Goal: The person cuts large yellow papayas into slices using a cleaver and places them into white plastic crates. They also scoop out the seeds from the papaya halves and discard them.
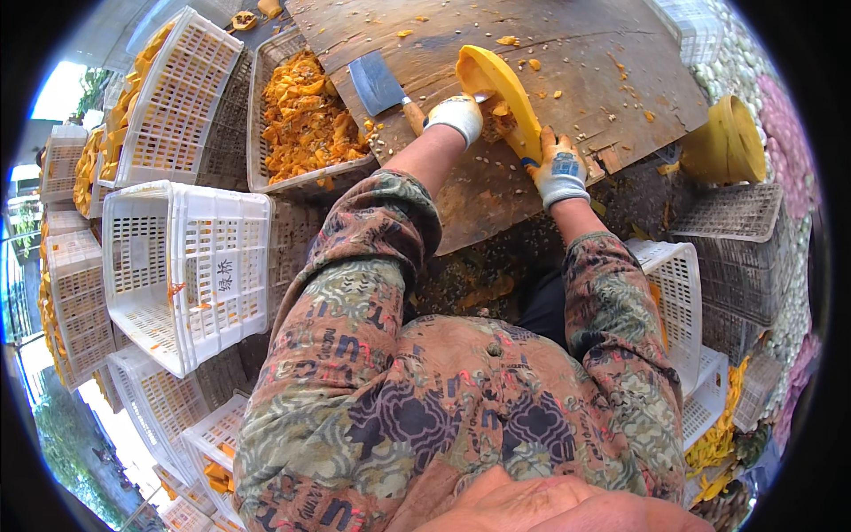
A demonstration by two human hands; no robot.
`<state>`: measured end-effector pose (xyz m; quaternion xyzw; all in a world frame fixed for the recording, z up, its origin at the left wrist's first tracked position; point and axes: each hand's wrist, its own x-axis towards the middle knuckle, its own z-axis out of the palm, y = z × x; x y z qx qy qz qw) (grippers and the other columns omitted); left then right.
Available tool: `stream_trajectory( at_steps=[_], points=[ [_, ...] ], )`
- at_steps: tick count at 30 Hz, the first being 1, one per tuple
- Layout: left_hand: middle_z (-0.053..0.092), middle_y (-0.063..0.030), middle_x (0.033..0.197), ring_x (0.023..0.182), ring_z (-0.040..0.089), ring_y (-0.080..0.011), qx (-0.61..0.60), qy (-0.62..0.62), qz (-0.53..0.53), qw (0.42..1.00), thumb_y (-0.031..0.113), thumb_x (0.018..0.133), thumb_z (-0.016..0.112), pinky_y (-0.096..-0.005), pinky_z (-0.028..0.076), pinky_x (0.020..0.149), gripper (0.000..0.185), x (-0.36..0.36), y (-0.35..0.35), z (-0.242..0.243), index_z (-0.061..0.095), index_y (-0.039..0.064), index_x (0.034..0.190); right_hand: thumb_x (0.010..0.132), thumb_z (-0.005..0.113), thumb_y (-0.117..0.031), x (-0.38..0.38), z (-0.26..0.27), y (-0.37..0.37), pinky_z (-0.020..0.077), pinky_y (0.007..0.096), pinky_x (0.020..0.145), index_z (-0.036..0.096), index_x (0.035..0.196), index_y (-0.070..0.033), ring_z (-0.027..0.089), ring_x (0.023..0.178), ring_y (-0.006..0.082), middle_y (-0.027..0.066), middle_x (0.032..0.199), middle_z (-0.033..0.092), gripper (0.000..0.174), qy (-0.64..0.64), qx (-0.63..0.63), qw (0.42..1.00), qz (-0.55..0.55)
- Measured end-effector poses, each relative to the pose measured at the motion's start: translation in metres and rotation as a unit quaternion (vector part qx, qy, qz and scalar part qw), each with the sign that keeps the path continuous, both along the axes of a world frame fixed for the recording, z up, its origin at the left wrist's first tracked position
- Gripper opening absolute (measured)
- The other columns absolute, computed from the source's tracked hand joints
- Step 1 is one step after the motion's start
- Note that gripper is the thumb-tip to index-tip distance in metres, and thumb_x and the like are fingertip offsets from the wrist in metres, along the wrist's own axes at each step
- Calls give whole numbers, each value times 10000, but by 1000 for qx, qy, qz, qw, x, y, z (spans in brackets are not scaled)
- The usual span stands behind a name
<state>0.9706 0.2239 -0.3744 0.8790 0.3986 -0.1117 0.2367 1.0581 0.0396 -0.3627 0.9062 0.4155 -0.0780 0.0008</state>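
Note:
A long halved pumpkin (513,80), yellow-skinned, lies hollow side towards the left on a worn wooden board (479,199). My left hand (459,116), in a white work glove, is closed around a metal scraping tool (484,96); its tip is at the pumpkin's hollow, and its exact shape is hidden. Stringy orange pulp (498,123) with seeds hangs at the cut side. My right hand (562,169), in a white glove with blue patches, grips the pumpkin's near end. Left of my left hand rests a cleaver (377,83) with a wooden handle.
A crate of pulp and seeds (306,120) stands against the board's left side. White plastic crates (223,266) are stacked at left, more crates (671,299) at right. A yellow bucket (725,143) stands beyond the board's right corner. Seeds and scraps litter the board.

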Motion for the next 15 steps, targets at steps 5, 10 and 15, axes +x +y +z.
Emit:
stream_trajectory(
  at_steps=[5, 10, 15],
  points=[
    [634, -236, 1157, 1064, 633, -351, 16, -30, -44, 998, 147, 925, 419, -426, 507, 887, 373, -12, -37, -5, 559, -27, 1224, 757, 787, -341, 4, 10, 5, 471, 413, 974, 400, 1419, -154, 540, 1190, 362, 215, 1331, 482, 790, 49, -9, 998, -32],
    [620, -238, 1186, 1087, 623, -349, 50, -16, -122, 991, 163, 947, 363, -460, 483, 923, 368, -26, -27, 17, 539, -6, 1223, 748, 797, -345, 20, 19, 6, 455, 408, 996, 413, 1417, -172, 525, 1219, 341, 190, 1344, 490, 791, 87, 6, 994, -72],
    [603, -206, 1240, 1158, 580, -371, 29, -69, 71, 995, 206, 966, 346, -473, 458, 971, 394, 5, 11, 41, 529, 10, 1256, 739, 803, -351, 42, 7, 6, 452, 396, 999, 430, 1410, -171, 552, 1188, 331, 174, 1308, 534, 789, 149, 20, 985, -86]
  ],
)
